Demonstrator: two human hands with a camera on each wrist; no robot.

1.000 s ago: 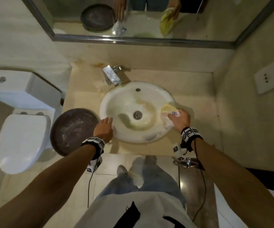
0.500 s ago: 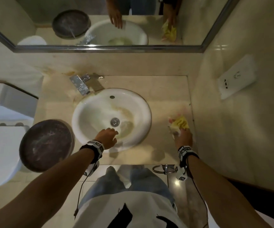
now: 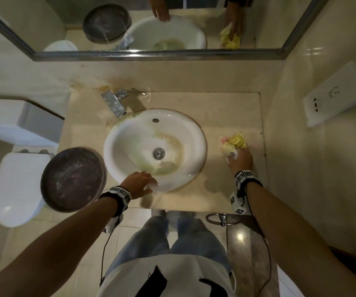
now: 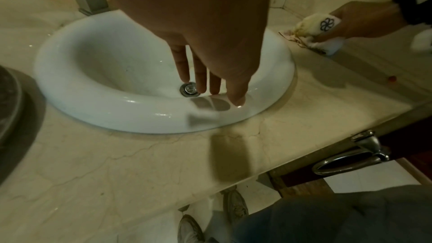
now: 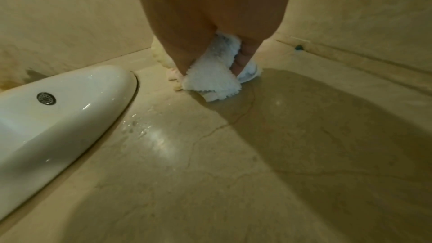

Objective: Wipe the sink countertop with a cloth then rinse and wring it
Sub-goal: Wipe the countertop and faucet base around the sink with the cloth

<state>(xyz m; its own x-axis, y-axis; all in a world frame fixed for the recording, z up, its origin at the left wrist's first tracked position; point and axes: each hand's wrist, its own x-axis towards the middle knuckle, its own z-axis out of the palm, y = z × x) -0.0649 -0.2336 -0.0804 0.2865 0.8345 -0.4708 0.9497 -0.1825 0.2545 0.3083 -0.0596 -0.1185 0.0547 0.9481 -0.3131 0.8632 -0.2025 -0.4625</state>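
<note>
A bunched yellow and white cloth (image 3: 233, 142) lies on the beige marble countertop (image 3: 222, 116) to the right of the white sink basin (image 3: 196, 133). My right hand (image 3: 240, 160) grips the cloth (image 5: 214, 78) and presses it onto the countertop (image 5: 210, 154); the cloth (image 4: 311, 25) carries a white tag with a dark flower mark. My left hand (image 3: 139, 183) hovers over the basin's near rim (image 4: 140, 117) with fingers (image 4: 201, 73) straight and nothing in them. The chrome drain (image 3: 159, 153) sits in the stained bowl.
A chrome tap (image 3: 115, 102) stands at the back left of the basin. A dark round bowl (image 3: 72, 179) sits on the counter's left end, beside a white toilet (image 3: 16, 185). A mirror (image 3: 151, 24) hangs behind, a tiled wall with a socket (image 3: 333, 95) at right, a towel ring (image 3: 220, 218) below.
My right hand has carried the cloth from the basin's right rim out onto the right countertop, toward the wall. My left hand has shifted right along the basin's near rim.
</note>
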